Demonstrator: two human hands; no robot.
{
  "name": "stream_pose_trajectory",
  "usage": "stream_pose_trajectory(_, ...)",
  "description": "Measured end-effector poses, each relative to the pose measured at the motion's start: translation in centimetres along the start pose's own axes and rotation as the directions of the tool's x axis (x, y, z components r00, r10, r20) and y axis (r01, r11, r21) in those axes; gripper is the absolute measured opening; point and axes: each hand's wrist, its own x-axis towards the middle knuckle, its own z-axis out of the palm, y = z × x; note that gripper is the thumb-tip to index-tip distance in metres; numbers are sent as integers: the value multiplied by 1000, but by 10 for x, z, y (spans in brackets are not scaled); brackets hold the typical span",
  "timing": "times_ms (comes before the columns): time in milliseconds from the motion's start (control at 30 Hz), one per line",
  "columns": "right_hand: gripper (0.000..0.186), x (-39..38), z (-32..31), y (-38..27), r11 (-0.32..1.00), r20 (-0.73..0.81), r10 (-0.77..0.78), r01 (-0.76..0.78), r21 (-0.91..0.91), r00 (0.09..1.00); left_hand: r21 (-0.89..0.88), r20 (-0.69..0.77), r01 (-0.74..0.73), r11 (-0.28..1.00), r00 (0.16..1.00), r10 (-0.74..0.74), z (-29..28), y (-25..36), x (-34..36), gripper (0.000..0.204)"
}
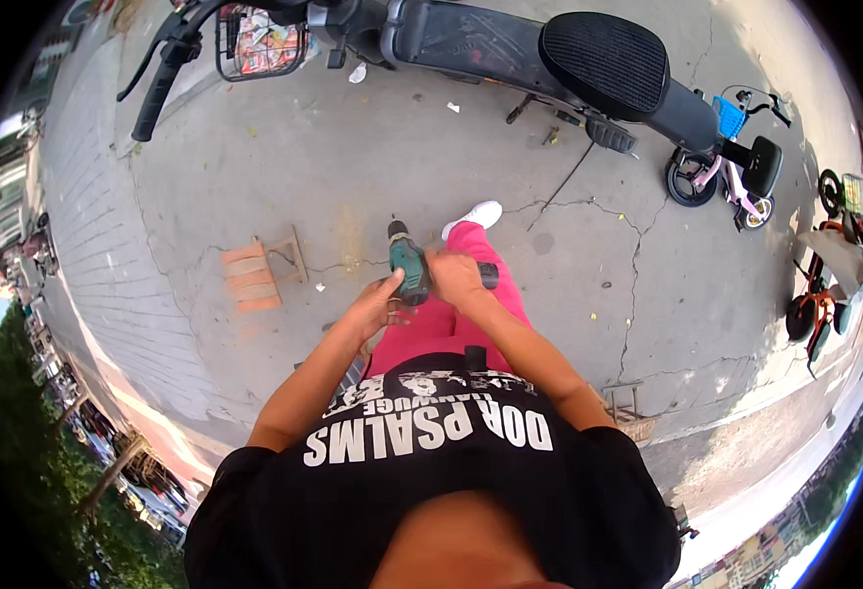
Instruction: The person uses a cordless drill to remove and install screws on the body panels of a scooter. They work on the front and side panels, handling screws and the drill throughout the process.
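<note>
A green-and-black plastic cordless drill is held in front of the pink fabric trousers, chuck pointed away from the body. Its handle is wrapped by the bare right hand, a blocky black battery showing past it. The housing's rear is met by the bare left hand, thumb laid against it, fingers spread; whether it is firmly gripped cannot be told.

Risks, as judged: if the right grip were loosened, the drill could be dropped onto the white shoe or the hard floor. The trigger is hidden; if squeezed by accident, the black chuck could be spun. If the drill were swung forward, the dark-grey plastic-bodied scooter could be scratched. Feet could be caught on the reddish-brown slatted wooden stool.

Materials: housing smooth and rounded, chuck tapered. Scooter seat oval, black, ribbed. Stool slats flat, straight-edged. Grey concrete floor matte, crossed by jagged cracks.
</note>
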Motion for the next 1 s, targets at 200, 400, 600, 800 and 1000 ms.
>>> stream_pose_trajectory(200, 25, -44, 7, 55, 984, 47, 167, -164, -74, 985, 39, -327, -115, 993, 937, 122, -115, -130, -29, 38)
stream_pose_trajectory(400, 32, -115, -38, 138, 843, -27, 524, -524, -120, 851, -265, -573, 48, 963, 795, -198, -188, -316, -65, 30)
stream_pose_trajectory(600, 30, -188, -37, 277, 565, 209, 800, -823, 52, 563, -533, -598, 21, 846, 697, -395, -147, -381, -80, 39)
stream_pose_trajectory(800, 15, -204, -99, 250, 522, 472, 798, -822, -228, 376, -381, -513, 5, 925, 831, -215, -72, -319, -58, 38)
stream_pose_trajectory(1000, 15, -192, -120, 271, 441, 593, 756, -885, -148, 277, -386, -551, -150, 910, 829, -97, -55, -254, -45, 37)
